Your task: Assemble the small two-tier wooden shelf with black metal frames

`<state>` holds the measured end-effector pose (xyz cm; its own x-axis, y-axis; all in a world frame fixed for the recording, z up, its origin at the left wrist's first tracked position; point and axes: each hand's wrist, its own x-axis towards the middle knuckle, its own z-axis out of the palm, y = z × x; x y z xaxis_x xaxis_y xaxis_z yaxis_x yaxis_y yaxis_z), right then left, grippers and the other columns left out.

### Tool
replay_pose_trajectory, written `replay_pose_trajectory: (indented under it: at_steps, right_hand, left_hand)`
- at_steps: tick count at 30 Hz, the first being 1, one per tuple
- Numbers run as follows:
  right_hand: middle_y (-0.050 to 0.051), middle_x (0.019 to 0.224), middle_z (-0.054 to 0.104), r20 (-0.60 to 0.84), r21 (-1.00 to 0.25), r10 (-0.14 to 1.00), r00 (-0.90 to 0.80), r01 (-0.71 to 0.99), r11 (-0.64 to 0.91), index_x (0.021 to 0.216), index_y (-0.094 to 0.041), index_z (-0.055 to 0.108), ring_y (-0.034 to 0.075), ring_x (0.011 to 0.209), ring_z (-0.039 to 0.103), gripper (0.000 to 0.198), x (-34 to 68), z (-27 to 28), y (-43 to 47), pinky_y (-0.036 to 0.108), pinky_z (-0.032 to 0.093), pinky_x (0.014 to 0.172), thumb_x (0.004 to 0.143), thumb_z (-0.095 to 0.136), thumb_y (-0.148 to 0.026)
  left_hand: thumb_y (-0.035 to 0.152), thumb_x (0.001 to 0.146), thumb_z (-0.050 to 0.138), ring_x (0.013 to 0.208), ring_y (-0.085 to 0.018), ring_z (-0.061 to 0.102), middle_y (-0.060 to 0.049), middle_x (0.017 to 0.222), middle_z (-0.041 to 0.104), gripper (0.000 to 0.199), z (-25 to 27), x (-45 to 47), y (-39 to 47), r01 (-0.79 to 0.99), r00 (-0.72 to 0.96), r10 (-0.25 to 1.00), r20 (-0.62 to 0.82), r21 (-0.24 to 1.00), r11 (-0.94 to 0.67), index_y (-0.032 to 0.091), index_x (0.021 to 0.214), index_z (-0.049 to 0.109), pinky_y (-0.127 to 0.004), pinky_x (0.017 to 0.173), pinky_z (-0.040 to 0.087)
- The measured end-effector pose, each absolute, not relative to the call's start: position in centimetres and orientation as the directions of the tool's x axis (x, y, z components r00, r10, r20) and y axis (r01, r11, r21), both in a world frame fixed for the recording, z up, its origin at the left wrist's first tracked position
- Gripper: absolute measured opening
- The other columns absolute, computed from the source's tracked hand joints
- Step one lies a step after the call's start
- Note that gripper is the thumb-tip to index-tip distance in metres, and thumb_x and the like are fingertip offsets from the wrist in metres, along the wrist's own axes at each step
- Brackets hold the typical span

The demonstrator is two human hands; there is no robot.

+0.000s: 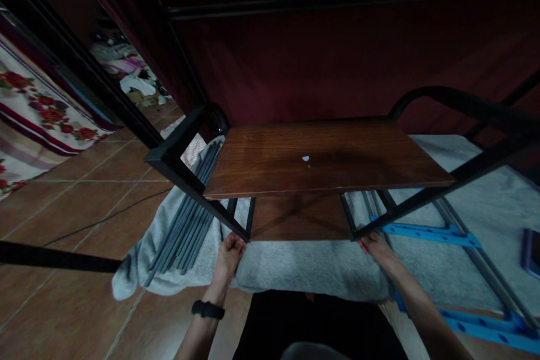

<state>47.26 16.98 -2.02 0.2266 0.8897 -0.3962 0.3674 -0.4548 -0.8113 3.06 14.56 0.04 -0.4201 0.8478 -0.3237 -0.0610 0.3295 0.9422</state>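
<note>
A small two-tier shelf with a black frame and brown wood-grain boards stands on a grey blanket (295, 273) in front of me. Its upper board (270, 163) carries a small white spot; the lower board (299, 216) shows partly beneath it. My left hand (231, 250), below a dark wristband, has its fingers closed at the frame's lower left corner. At the lower right corner, my right hand (373, 244) is closed on the frame the same way. The fingertips of both hands are partly hidden by the frame.
Several grey tubes (185, 225) lie left of the shelf. To the right are blue connector bars (434, 233) joined with metal tubes, and a dark phone-like object (530, 252). A black bar (59, 257) and a thin cable (113, 215) cross the left side. Dark red cloth (304, 67) hangs behind.
</note>
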Motion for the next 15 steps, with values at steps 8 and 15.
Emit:
replay_pose_trajectory:
  at_steps: [8, 15]
  right_hand:
    - [0.007, 0.067, 0.063, -0.364, -0.853, 0.915, 0.176, 0.331, -0.403, 0.066, -0.028, 0.057, 0.025, 0.064, 0.059, 0.029, 47.0, -0.8, 16.5, 0.04, 0.053, 0.062, 0.07, 0.064, -0.056]
    - [0.006, 0.059, 0.057, -0.362, -0.811, 0.908, 0.211, 0.41, -0.418, 0.062, -0.029, 0.05, 0.023, 0.059, 0.056, 0.027, 46.9, -2.6, 16.9, 0.039, 0.049, 0.059, 0.081, 0.053, -0.048]
  left_hand:
    - [0.055, 0.054, 0.079, 0.053, -0.01, 0.047, 0.002, 0.059, 0.057, 0.043, 0.6, 2.7, 14.3, -0.053, -0.369, 0.867, -0.335, 0.939, 0.34, 0.019, 0.067, 0.058, -0.023, 0.05, 0.034]
    - [0.053, 0.053, 0.081, 0.052, -0.01, 0.047, 0.003, 0.058, 0.055, 0.043, 0.3, 2.7, 14.6, -0.051, -0.386, 0.86, -0.333, 0.939, 0.341, 0.02, 0.066, 0.056, -0.023, 0.05, 0.034]
